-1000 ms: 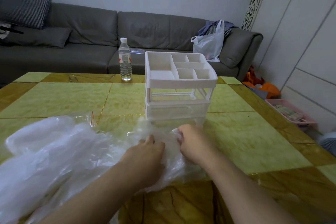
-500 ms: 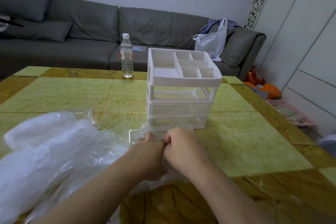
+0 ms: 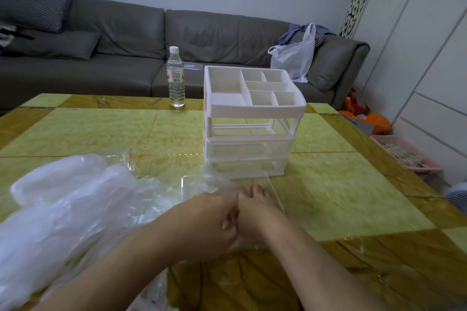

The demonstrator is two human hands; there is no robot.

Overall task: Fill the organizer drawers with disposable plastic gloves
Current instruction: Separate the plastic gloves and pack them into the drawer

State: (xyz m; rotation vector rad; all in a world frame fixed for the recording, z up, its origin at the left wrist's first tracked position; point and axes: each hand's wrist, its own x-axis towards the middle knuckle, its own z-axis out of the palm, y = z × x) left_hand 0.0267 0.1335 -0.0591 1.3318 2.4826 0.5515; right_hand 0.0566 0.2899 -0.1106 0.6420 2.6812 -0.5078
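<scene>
Three drawer slots in the white organizer, and the top one gapes hollow, straight beyond the fingertips, while the two below sit shut with nothing clearly readable through their cloudy fronts. Biggest thing on the table though is the heap of disposable plastic gloves, billowing out to the far side of the left hand, so by my reckoning most of the stock is yet to be packed. Next down in size, the pulled-out clear drawer lies flat right under and just ahead of the knuckles, between the fingers and the organizer's base. Filmy glove plastic bunches over it, touching the left hand. That hand's fingers curl down and inward, gripping a wad of glove film as far as I can judge. The right hand butts against it, knuckle to knuckle, fingers bent and pressed together, tips down into the drawer; whether they pinch film or only tamp it, I cannot tell. So the call: one drawer out and being stuffed, not yet slid home, and how full the other two are is unknown. Well beyond the fingers, a water bottle stands upright at the table's far edge
</scene>
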